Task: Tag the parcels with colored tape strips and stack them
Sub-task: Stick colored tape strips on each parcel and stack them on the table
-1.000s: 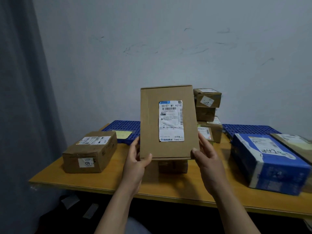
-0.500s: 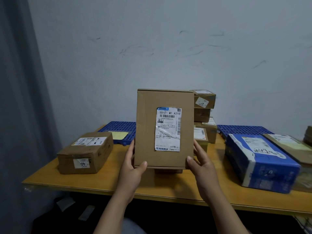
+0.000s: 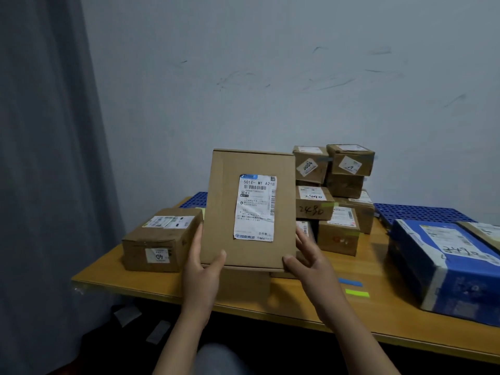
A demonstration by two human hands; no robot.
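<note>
I hold a flat brown cardboard parcel (image 3: pixel 224 212) upright above the table, its white shipping label facing me. My left hand (image 3: pixel 201 269) grips its lower left corner, thumb on the front. My right hand (image 3: pixel 308 262) grips its lower right corner. A blue tape strip (image 3: pixel 349 282) and a yellow-green tape strip (image 3: pixel 357 293) lie on the wooden table (image 3: pixel 108 277) to the right of my right hand. Behind the held parcel stands a stack of small brown parcels (image 3: pixel 338 196), some with coloured strips on them. The held parcel hides the table area behind it.
A brown box marked 40 (image 3: pixel 159 239) sits at the table's left. A large blue parcel (image 3: pixel 443 263) lies at the right, with another brown parcel partly over it. Blue perforated mats (image 3: pixel 416 212) lie along the wall. A grey curtain (image 3: pixel 40 185) hangs at the left.
The view has shifted left, so the stack and tape strips now show. The parcel stays upright in both hands, lowered a little and tilted slightly.
</note>
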